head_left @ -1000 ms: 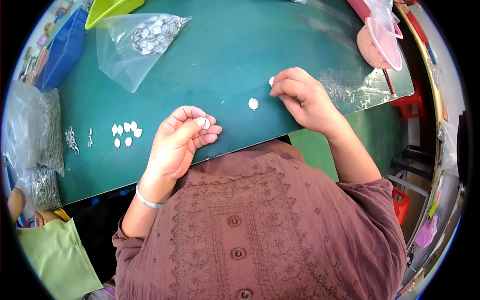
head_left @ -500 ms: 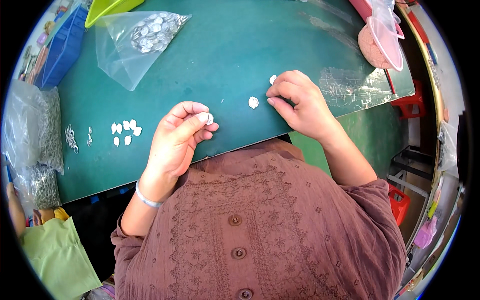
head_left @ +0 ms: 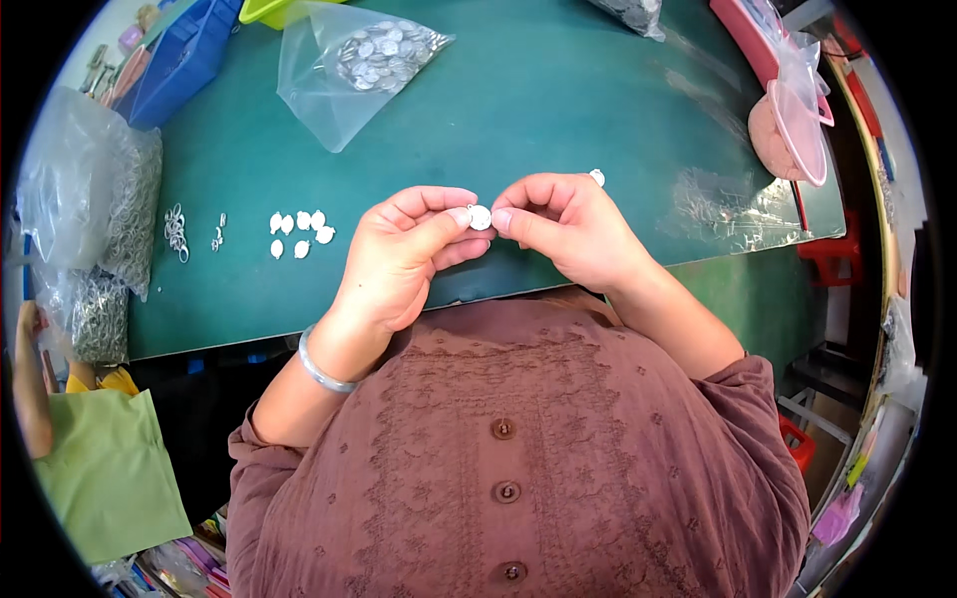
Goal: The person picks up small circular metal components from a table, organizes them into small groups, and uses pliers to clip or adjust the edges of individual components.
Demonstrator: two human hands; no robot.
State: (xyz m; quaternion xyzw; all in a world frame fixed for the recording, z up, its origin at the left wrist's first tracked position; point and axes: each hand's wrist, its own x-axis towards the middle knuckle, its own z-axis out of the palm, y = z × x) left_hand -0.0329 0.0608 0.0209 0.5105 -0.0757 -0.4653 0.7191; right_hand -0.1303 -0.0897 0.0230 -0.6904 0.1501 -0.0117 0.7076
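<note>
Left hand (head_left: 399,264): fingertips pinching small round silver disc (head_left: 479,217).
Right hand (head_left: 568,229): fingertips pinching the same disc.
Risk: disc could slip onto green table (head_left: 558,100).

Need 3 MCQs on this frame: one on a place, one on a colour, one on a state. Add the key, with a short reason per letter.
1. Where does the clear bag of silvery discs lie?
A. far side of the table, ahead of the left hand
B. in the person's lap
C. under the right hand

2. What colour is the table top?
A. white
B. dark green
C. red

3. How is the small silvery disc held?
A. lying loose on the table
B. pinched between the left hand and right hand
C. in the left hand alone, right hand away

Key: A, the bag sits near the far edge, left of centre; B, the surface is dark green all over; B, fingertips of both hands meet on the disc above the table.
</note>
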